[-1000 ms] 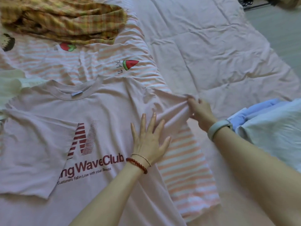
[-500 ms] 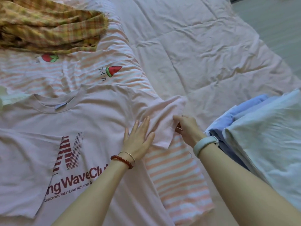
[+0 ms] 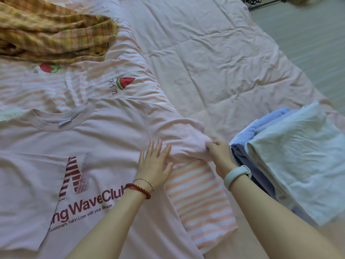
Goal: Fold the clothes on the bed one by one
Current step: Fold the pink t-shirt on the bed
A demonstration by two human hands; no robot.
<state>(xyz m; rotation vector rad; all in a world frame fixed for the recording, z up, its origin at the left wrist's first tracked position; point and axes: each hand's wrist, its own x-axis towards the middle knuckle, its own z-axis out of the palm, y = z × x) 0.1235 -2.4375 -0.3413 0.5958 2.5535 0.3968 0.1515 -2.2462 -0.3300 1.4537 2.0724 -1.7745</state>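
Folding the pale pink printed cotton t-shirt (image 3: 89, 146): my left hand (image 3: 155, 163) presses flat, fingers spread. My right hand (image 3: 218, 152) pinches its bunched right sleeve (image 3: 188, 144); next I'd swing that leftward over the chest.

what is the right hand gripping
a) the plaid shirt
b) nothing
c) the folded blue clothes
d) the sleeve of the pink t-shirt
d: the right hand has its fingers curled round the bunched sleeve of the pink t-shirt, while the left hand presses flat beside it.
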